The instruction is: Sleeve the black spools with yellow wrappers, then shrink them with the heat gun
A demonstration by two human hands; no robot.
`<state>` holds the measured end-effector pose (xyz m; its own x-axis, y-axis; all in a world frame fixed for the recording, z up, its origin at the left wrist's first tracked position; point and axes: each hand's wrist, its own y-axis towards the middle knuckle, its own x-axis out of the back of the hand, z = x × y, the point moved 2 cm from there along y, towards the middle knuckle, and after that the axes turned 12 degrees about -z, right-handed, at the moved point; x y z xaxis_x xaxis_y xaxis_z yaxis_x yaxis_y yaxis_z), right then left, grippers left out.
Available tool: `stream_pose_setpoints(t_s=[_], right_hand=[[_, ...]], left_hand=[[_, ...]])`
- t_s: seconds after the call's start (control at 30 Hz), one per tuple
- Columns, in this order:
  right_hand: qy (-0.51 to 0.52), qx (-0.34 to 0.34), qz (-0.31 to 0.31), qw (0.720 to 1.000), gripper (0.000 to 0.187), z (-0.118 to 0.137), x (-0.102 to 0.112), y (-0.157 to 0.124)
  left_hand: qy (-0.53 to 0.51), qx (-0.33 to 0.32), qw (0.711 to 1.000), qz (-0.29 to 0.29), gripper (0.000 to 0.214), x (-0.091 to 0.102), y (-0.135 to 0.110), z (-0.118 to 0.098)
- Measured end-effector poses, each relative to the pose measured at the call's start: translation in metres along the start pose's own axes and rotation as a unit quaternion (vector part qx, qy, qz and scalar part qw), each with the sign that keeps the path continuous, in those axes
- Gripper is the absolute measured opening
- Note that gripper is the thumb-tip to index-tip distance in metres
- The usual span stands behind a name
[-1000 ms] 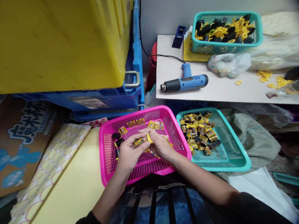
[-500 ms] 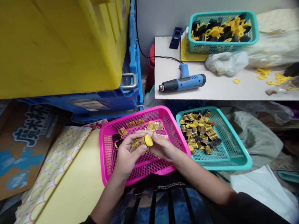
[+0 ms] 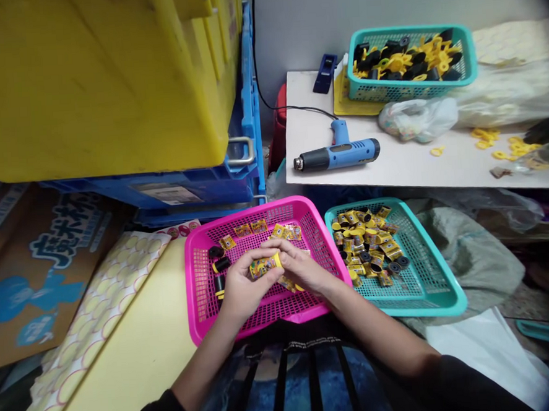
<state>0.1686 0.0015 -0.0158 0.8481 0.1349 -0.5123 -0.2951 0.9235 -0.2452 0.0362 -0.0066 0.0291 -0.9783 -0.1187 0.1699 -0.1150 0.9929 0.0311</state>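
From my remote station I log both hands working above a magenta mesh basket (image 3: 256, 211). The left hand (image 3: 246, 288) and right hand (image 3: 301, 269) are closed together around a single yellow-labelled cylinder (image 3: 264, 267), which sits over the middle of the basket; neither hand is spread wide.

Inside the magenta basket, I count five yellow packets (image 3: 258, 226) along the far edge, with others partly hidden by the hands, so I cannot give a full count. Three black-and-yellow cylinders (image 3: 216, 252) lie by the left wall.

Just beside the right edge of the magenta basket, a teal mesh basket (image 3: 440, 291) holds a heap of yellow-labelled pieces (image 3: 365, 243), too many to count.

On the white counter (image 3: 393, 176), one blue heat gun (image 3: 341, 154) lies near the front edge. One teal basket of black and yellow parts (image 3: 408, 33) stands at the back edge, and one plastic bag (image 3: 418, 120) lies just in front of it. Loose yellow rings (image 3: 503, 149) lie towards the right end.
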Motion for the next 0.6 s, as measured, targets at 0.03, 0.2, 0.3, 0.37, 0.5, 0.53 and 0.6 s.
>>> stream_pose_setpoints(t_s=[0.03,0.2,0.3,0.37,0.5,0.53,0.6], right_hand=[[-0.025,0.019,-0.012,0.999,0.046,0.005,0.003,-0.004],[-0.234,0.142,-0.150,0.950,0.030,0.046,0.031,-0.046],[-0.274,0.221,-0.238,0.905,0.043,0.069,0.045,-0.070],[-0.272,0.231,-0.203,0.912,0.048,0.072,0.042,-0.073],[-0.339,0.303,-0.115,0.883,0.037,0.064,0.016,-0.057],[-0.349,0.328,-0.115,0.870,0.038,0.063,0.011,-0.053],[-0.340,0.348,-0.122,0.865,0.043,0.060,0.005,-0.045]], left_hand=[[0.024,-0.050,0.998,-0.005,0.019,-0.003,-0.001,-0.003],[0.084,-0.173,0.980,0.054,0.050,-0.010,-0.003,-0.002],[0.019,-0.099,0.991,0.083,0.046,-0.005,0.002,0.008],[-0.070,-0.036,0.992,0.096,0.032,-0.002,0.005,0.012],[-0.214,0.047,0.964,0.153,0.036,-0.004,0.003,0.006],[-0.226,0.046,0.962,0.144,0.033,-0.003,0.002,0.004],[-0.235,0.031,0.966,0.103,0.024,0.000,0.001,0.001]])
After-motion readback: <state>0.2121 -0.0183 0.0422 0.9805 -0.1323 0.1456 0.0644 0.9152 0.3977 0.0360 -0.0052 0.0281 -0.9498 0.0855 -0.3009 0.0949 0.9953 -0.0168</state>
